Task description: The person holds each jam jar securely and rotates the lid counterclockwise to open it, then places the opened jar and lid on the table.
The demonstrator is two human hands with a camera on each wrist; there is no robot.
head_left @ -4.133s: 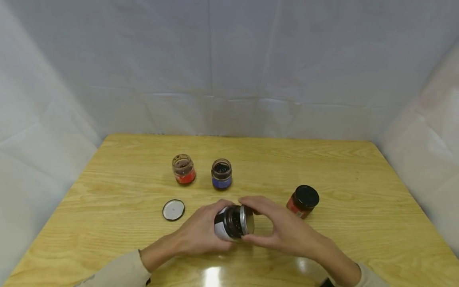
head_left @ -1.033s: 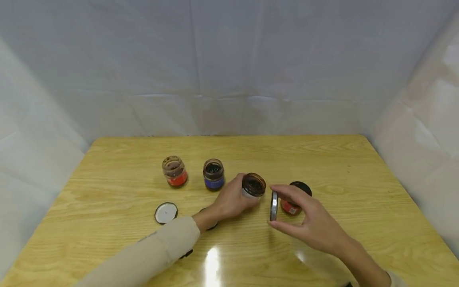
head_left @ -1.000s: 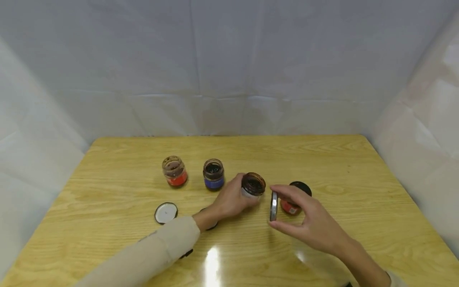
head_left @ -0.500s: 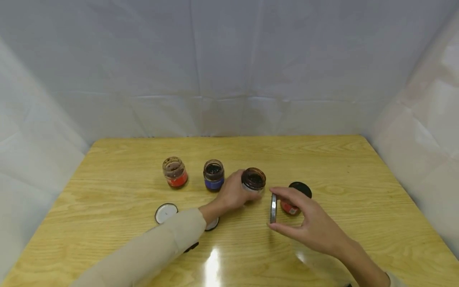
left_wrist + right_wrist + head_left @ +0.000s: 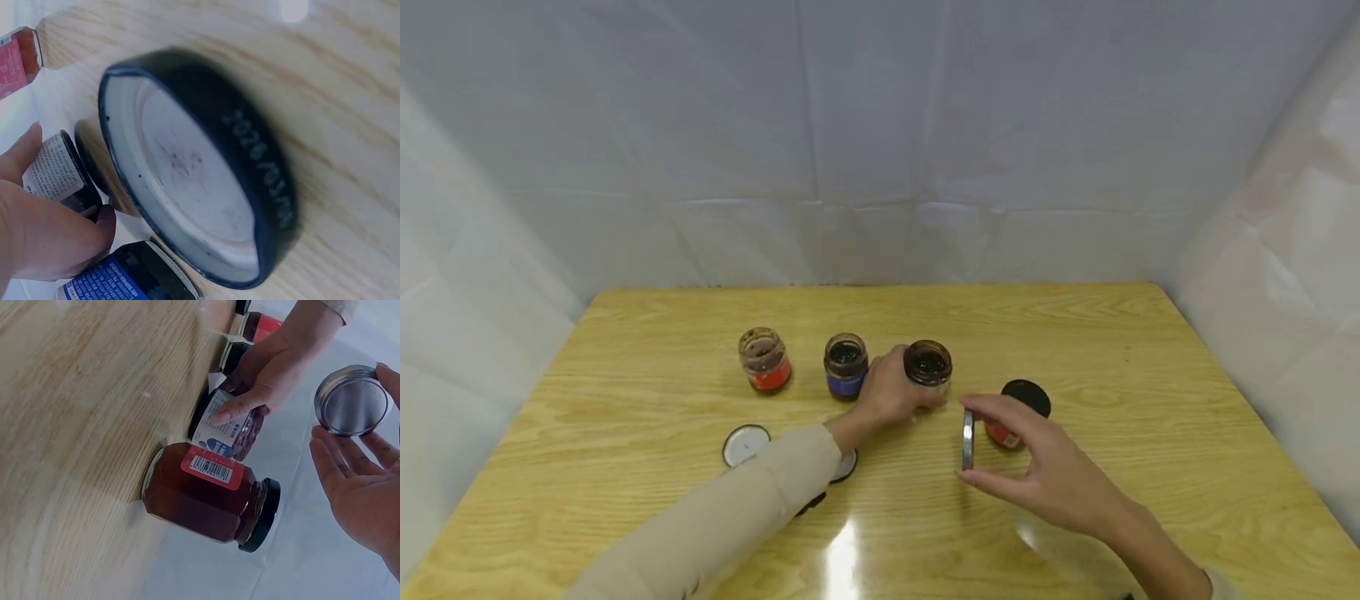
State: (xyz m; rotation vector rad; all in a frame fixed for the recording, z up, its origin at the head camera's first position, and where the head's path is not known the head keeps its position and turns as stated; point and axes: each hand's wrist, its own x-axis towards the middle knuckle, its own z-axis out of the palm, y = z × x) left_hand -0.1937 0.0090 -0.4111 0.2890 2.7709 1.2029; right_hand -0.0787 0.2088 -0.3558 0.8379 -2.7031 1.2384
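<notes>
Round glass with a darkened, open mouth and a printed white label makes up the dark jar; the silver lid is a shallow metal disc with a bright rim. The blue jar and red jar also stand open, smeared inside, while the capped jar is tall and faceted, its glass reddish brown under a barcoded label. Two black-rimmed, white-lined lids lie face up on the grained wooden table, one partly behind the beige sleeve. About four seconds ago the silver lid sat at the dark jar's mouth with both hands on it; now the two are apart, and since one second ago the dark jar has shifted away from the person, level with the blue jar, while the silver lid has barely moved. The left hand's fingers curl round the dark jar, thumb across its label; whether its base touches the wood I cannot tell. The right hand pinches the silver lid on edge by opposite sides of its rim, between thumb and fingertips, just in front of the capped jar.
</notes>
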